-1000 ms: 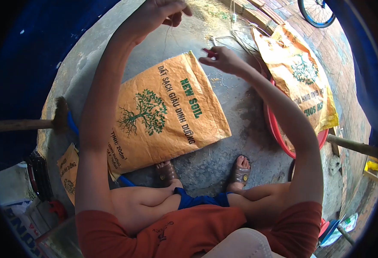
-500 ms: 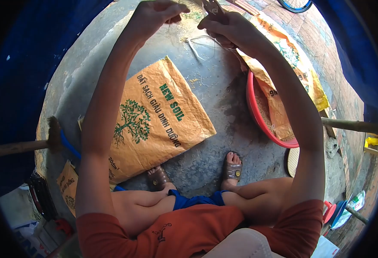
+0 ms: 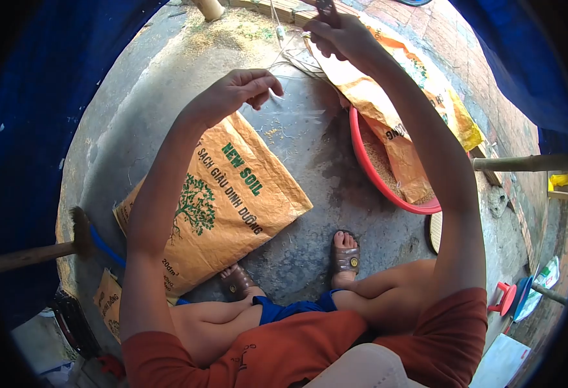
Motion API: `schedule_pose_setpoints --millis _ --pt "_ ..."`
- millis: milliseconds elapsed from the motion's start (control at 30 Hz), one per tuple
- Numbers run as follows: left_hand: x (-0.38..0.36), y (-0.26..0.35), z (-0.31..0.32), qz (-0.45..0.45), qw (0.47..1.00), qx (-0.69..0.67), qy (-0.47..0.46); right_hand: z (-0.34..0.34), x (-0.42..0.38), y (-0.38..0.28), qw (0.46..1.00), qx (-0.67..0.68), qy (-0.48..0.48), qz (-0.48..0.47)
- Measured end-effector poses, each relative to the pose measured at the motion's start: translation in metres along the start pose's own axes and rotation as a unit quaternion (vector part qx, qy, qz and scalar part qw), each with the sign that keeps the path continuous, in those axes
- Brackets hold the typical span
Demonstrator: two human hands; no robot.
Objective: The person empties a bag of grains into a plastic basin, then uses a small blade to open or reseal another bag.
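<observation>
My left hand (image 3: 242, 94) is above the top corner of an orange woven sack (image 3: 245, 187) printed "NEW SOIL", which lies flat on the concrete by my feet. Its thumb and fingers are pinched together, with a thin white thread (image 3: 276, 96) at the fingertips. Farther out, at the top of the view, my right hand (image 3: 343, 39) grips a dark brown tool (image 3: 326, 10); the tool's upper end runs out of frame, so I cannot tell its kind. Below that hand, a second orange sack (image 3: 407, 152) droops into a red basin (image 3: 366, 158) of grain.
Loose grain (image 3: 232, 31) is scattered on the concrete toward the top. A pale cord (image 3: 303, 63) lies near the second sack. At the left is a broom (image 3: 82, 233); a wooden pole (image 3: 516, 163) juts in from the right. Blue sheeting (image 3: 25, 129) hangs at both sides.
My left hand has come down and nearer to me, over the sack's corner. My right hand, still gripping the brown tool, has shifted slightly right, and the hands are farther apart.
</observation>
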State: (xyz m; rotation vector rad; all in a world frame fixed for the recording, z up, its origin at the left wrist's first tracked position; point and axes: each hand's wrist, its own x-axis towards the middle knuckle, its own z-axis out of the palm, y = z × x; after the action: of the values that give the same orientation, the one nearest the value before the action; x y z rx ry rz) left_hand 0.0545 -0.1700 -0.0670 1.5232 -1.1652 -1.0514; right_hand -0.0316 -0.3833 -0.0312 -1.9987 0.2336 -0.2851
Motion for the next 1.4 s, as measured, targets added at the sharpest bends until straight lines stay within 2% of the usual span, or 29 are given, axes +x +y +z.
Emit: schedule_pose_setpoints --millis 67,133,200,233,267,333,367,400,433,467,500,600,633,700,733,800,933,1000,1067,1133,1167,1200,1267,1300,1333,1367,1400 --pt "-0.005 -0.004 -0.008 -0.006 0.995 -0.006 0.097 -0.01 0.006 0.023 0.998 -0.063 -0.004 -0.005" --pt "-0.008 -0.006 -0.016 -0.017 0.991 0.015 0.135 -0.01 0.001 0.04 0.996 -0.092 -0.004 -0.002" --pt "-0.008 -0.012 -0.017 0.02 0.958 0.083 0.275 -0.002 -0.009 0.03 0.986 -0.163 0.009 0.025" --pt "-0.008 -0.02 -0.022 0.014 0.939 0.17 0.298 0.004 -0.009 0.029 0.97 -0.239 0.039 -0.034" --pt "-0.009 -0.02 -0.021 0.014 0.937 0.171 0.303 0.008 -0.009 0.028 0.943 -0.312 0.07 -0.093" --pt "-0.004 -0.015 -0.01 0.066 0.939 0.171 0.29 0.024 -0.014 0.002 0.944 -0.299 0.03 -0.137" --pt "-0.003 -0.003 -0.001 0.058 0.953 0.118 0.273 0.036 -0.003 0.023 0.956 -0.212 0.028 -0.199" --pt "-0.002 0.0 0.004 0.065 0.956 0.115 0.263 0.045 -0.012 0.007 0.986 -0.112 -0.035 -0.12" --pt "0.001 0.001 0.008 0.109 0.952 0.064 0.278 0.054 -0.022 -0.01 0.995 -0.009 -0.091 -0.037" --pt "0.006 0.002 0.011 0.152 0.945 0.009 0.288 0.062 -0.02 -0.005 0.99 0.071 -0.125 -0.014" --pt "0.011 0.004 0.008 0.088 0.948 -0.134 0.276 0.063 -0.022 -0.016 0.983 0.122 -0.14 0.005" --pt "0.012 -0.005 0.017 0.096 0.91 -0.324 0.24 0.055 -0.019 -0.018 0.967 0.218 -0.113 0.061" --pt "0.01 0.0 0.022 0.094 0.913 -0.327 0.226 0.046 -0.021 -0.014 0.969 0.217 -0.099 0.067" --pt "0.006 0.01 0.028 0.091 0.932 -0.289 0.199 0.032 -0.024 -0.015 0.995 0.038 -0.078 0.056" --pt "0.006 0.009 0.028 0.089 0.934 -0.289 0.193 0.02 -0.027 -0.014 0.996 0.014 -0.078 0.035" --pt "0.006 0.008 0.026 0.048 0.957 -0.17 0.229 -0.003 -0.029 -0.009 0.998 -0.05 -0.032 0.019" --pt "0.008 -0.014 0.021 -0.002 0.953 -0.156 0.261 -0.039 -0.043 -0.003 0.99 -0.119 -0.054 0.059" --pt "0.011 -0.026 0.018 -0.013 0.945 -0.189 0.267 -0.03 -0.047 0.01 0.98 -0.164 -0.098 0.053" --pt "0.013 -0.031 0.016 -0.023 0.941 -0.205 0.269 -0.02 -0.05 0.01 0.946 -0.174 -0.252 0.104" --pt "0.012 -0.031 0.014 -0.021 0.94 -0.198 0.278 -0.008 -0.044 0.023 0.911 -0.129 -0.378 0.104" --pt "0.011 -0.032 0.012 -0.017 0.942 -0.195 0.273 -0.003 -0.038 0.025 0.888 -0.087 -0.433 0.125" --pt "0.009 -0.033 0.01 -0.013 0.944 -0.192 0.268 -0.004 -0.03 0.025 0.887 -0.089 -0.437 0.119" --pt "0.005 -0.038 0.005 -0.015 0.943 -0.18 0.278 -0.012 -0.004 0.022 0.905 -0.228 -0.316 0.168" --pt "0.003 -0.042 0.003 -0.02 0.946 -0.178 0.272 -0.024 0.025 0.038 0.937 -0.267 -0.187 0.128" --pt "0.001 -0.044 0.001 -0.026 0.948 -0.176 0.265 -0.043 0.055 0.051 0.981 -0.196 -0.011 -0.009" --pt "-0.002 -0.043 0.001 -0.035 0.947 -0.17 0.271 -0.063 0.085 0.064 0.962 -0.157 0.15 -0.165" --pt "-0.005 -0.047 0.0 -0.036 0.945 -0.171 0.275 -0.09 0.106 0.065 0.772 -0.435 0.308 -0.346"
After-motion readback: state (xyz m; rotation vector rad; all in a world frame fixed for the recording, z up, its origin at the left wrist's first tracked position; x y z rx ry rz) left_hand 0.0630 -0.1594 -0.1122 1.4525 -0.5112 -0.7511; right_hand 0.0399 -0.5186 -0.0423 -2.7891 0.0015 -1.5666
